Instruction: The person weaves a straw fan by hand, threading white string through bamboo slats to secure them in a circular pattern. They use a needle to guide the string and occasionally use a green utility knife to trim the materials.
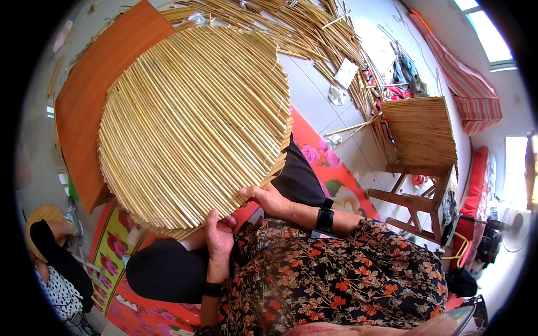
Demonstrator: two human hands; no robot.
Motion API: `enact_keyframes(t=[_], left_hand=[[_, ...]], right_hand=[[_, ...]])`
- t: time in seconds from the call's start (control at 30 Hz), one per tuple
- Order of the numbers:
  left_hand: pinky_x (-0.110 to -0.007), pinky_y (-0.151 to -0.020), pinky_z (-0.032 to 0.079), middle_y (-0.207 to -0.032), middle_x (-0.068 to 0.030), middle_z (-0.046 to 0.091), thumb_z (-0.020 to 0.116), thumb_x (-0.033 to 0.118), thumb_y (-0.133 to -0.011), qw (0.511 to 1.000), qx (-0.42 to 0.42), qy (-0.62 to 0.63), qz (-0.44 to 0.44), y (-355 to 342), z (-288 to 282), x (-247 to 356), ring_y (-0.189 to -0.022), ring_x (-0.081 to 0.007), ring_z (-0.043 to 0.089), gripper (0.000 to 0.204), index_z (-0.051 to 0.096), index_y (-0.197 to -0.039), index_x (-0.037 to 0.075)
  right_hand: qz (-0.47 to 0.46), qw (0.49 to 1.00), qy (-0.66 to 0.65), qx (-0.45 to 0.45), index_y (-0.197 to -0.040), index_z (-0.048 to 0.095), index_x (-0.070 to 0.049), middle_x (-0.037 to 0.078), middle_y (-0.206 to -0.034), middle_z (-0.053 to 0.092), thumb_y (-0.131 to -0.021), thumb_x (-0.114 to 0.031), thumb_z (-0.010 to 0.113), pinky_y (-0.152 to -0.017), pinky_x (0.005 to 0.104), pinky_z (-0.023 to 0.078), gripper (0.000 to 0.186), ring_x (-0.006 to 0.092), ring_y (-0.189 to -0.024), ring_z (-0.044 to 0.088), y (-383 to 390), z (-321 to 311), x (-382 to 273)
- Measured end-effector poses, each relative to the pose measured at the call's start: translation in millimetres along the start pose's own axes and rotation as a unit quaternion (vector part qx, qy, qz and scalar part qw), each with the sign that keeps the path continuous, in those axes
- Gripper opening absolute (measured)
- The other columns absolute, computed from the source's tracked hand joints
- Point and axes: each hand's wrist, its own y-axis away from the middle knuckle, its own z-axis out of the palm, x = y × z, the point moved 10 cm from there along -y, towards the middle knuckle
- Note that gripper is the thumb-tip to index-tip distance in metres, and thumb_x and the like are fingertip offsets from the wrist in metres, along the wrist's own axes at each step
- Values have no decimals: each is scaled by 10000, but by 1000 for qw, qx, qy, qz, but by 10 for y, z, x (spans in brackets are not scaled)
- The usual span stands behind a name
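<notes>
A large round mat of pale yellow plant stalks (190, 123), laid side by side, leans in front of me. Its far part rests over an orange-brown board. My right hand (268, 200) pinches the lower right edge, thumb on top and the other fingers hidden beneath. At the bottom edge my left hand (220, 234) has its thumb upright against the rim, its fingers curled under it. Under part of the mat, more stalks (283, 162) stick out along the right edge, running another way. Dark bands circle both wrists.
The orange-brown board (92, 112) stands at the left. Loose stalks (314, 28) lie heaped on the tiled floor beyond. To the right, a square stalk panel (420, 129) leans on a wooden stool (409, 201). A red flowered cloth (314, 145) lies beneath me. Another person (59, 269) sits lower left.
</notes>
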Motion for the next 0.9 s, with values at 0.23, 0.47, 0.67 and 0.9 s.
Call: enact_keyframes(t=[0.23,0.47,0.67,0.9], left_hand=[[-304,-631,497,-883,-49,646,602,273,-954,1000,4,-2,28,14,-23,78,-712,-153,579,257,599,-1093,56],[-322,-615,503,-821,-66,647,598,279,-956,999,12,0,31,-13,-154,64,-660,-171,584,245,612,-1032,46],[-325,-628,509,-828,-67,645,584,252,-964,999,7,12,32,-11,-161,60,-686,-171,593,225,612,-1036,40],[-331,-684,513,-917,-63,647,621,240,-973,999,-3,35,39,-43,-180,54,-739,-174,610,208,606,-1075,60]], right_hand=[[135,984,-75,-91,-1434,387,-44,139,-1289,574,-938,-333,659,-988,431,483,636,258,-1127,590,178,237,128],[198,948,215,-130,-1549,221,-69,202,-1357,527,-925,-388,662,-986,397,480,828,285,-1112,610,763,21,-679],[79,849,517,-73,-1317,566,-13,113,-1029,699,-932,-209,674,-645,293,539,445,156,-732,680,726,-214,-1233],[-177,670,704,-155,-1023,670,-95,59,-789,629,-873,-192,689,-555,389,514,180,282,-691,652,997,420,-1551]])
